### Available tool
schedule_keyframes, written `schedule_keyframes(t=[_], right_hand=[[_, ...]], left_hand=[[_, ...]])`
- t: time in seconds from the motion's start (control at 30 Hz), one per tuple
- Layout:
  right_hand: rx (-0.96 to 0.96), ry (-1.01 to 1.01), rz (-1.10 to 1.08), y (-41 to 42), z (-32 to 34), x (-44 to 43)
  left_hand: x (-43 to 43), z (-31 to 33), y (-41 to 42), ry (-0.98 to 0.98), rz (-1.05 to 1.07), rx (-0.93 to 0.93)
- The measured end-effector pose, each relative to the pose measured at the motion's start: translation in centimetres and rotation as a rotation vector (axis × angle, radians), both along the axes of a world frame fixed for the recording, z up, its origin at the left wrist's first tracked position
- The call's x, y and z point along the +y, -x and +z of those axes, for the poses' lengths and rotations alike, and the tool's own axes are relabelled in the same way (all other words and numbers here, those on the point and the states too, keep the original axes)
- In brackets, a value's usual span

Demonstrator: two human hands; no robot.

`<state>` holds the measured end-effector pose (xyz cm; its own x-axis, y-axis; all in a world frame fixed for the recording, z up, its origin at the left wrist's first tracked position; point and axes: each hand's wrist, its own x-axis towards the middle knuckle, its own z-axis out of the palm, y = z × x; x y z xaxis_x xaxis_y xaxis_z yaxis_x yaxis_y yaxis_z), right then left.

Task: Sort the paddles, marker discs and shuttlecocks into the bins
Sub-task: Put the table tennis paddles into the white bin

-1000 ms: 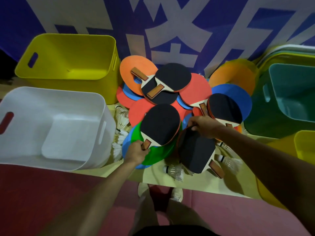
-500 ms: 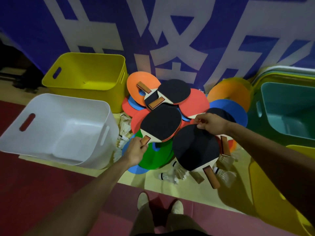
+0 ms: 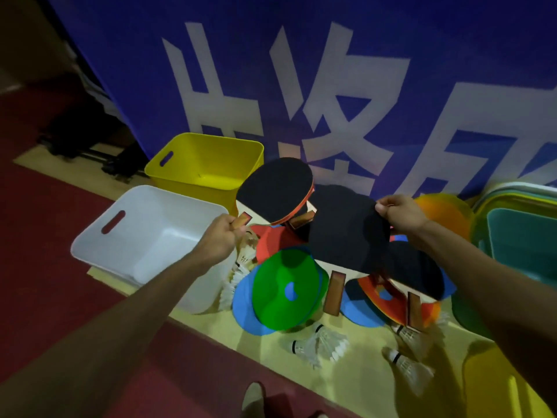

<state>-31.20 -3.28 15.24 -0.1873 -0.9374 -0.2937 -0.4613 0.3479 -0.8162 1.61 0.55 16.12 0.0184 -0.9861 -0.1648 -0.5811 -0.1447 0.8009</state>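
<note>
left hand (image 3: 217, 238) fisted on paddle (image 3: 275, 190) handle; right hand (image 3: 401, 213) pinching second paddle (image 3: 346, 233) edge

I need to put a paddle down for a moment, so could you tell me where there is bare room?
The white bin and yellow bin look bare inside. The red floor left of the white bin is open. The pale mat is crowded with the green disc, other discs, and shuttlecocks along its near edge.

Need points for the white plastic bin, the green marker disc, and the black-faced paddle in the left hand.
white plastic bin (image 3: 90, 236): head view, on its left wall below the handle slot.
green marker disc (image 3: 271, 300): head view, on its green face.
black-faced paddle in the left hand (image 3: 275, 188): head view, middle of the black rubber.
</note>
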Motion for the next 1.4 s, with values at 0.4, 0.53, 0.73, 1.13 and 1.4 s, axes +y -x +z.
schedule_keyframes(t=[0.4,0.53,0.73,1.13,1.4], right_hand=[[-0.294,0.062,-0.305,-11.8,1.5,-5.2],[-0.435,0.075,-0.456,-16.5,2.1,-6.6],[-0.523,0.074,-0.699,-22.6,1.6,-8.6],[-0.468,0.085,-0.884,-29.7,0.6,-9.0],[-0.220,0.109,-0.646,-30.2,-0.1,-9.5]], left_hand=[[-4.1,1.0,-13.4,0.003,0.310,0.023],[-5.3,0.6,-18.3,0.014,0.285,-0.029],[-6.6,0.1,-25.1,-0.011,0.223,-0.095],[-10.0,-1.6,-33.3,-0.054,-0.050,-0.394],[-11.4,-3.8,-31.4,-0.127,-0.418,-0.622]])
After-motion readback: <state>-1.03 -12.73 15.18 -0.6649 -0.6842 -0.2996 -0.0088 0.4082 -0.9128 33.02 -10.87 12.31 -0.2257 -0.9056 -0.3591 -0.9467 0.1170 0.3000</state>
